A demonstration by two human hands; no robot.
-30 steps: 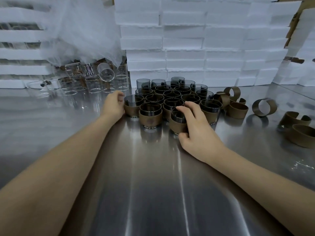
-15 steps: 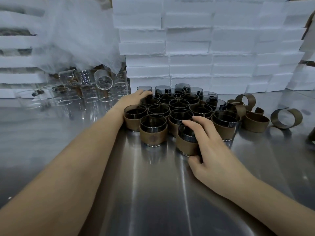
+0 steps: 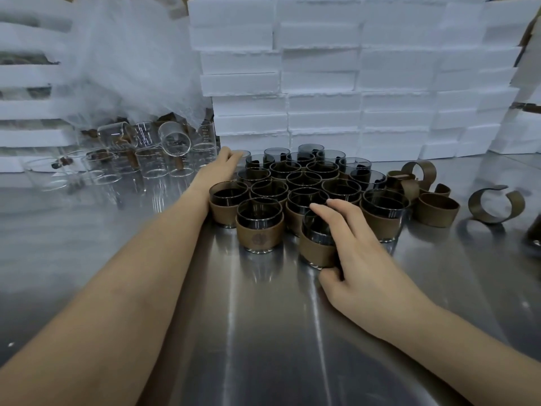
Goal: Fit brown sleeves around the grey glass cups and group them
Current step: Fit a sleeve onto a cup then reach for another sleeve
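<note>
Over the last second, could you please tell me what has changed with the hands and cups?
The left hand moved from the group's near-left corner back along its left side to the rear cups. The right hand still grips the front sleeved cup; the other cups stayed put.

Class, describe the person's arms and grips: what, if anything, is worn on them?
Both arms are bare to the frame's edge: no sleeves on the left forearm or right forearm. The left grip and right grip wear no gloves; no rings, watch or bands show.
</note>
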